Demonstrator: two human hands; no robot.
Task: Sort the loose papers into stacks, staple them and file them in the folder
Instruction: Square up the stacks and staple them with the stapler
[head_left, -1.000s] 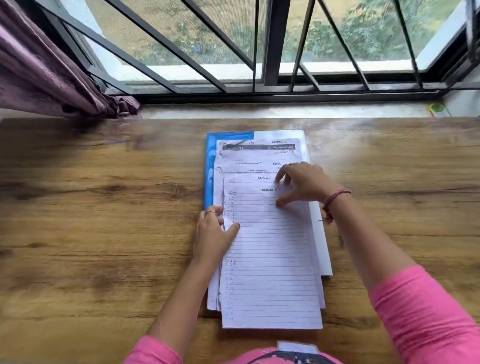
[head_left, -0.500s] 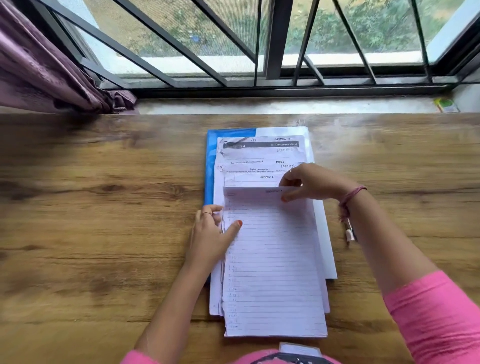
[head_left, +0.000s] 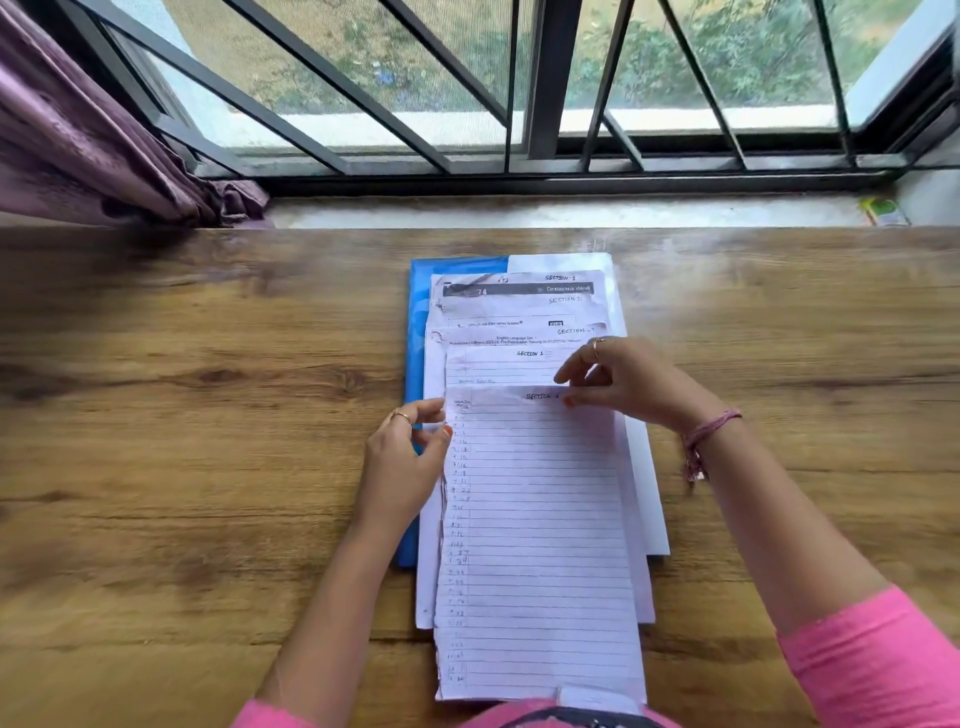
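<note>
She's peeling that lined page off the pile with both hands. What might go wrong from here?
1. The lined sheet has a ragged left edge, and the left hand pinches right there; a quick pull may tear it.
2. The right hand pinches only the top edge, so a second page from the paper pile might lift along unnoticed.
3. The pile overhangs the blue folder toward her; tugging could slide pages off the table.

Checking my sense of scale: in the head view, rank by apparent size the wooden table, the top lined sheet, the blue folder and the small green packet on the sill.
1. Wooden table
2. Top lined sheet
3. Blue folder, mostly covered, so unsure
4. Small green packet
</note>
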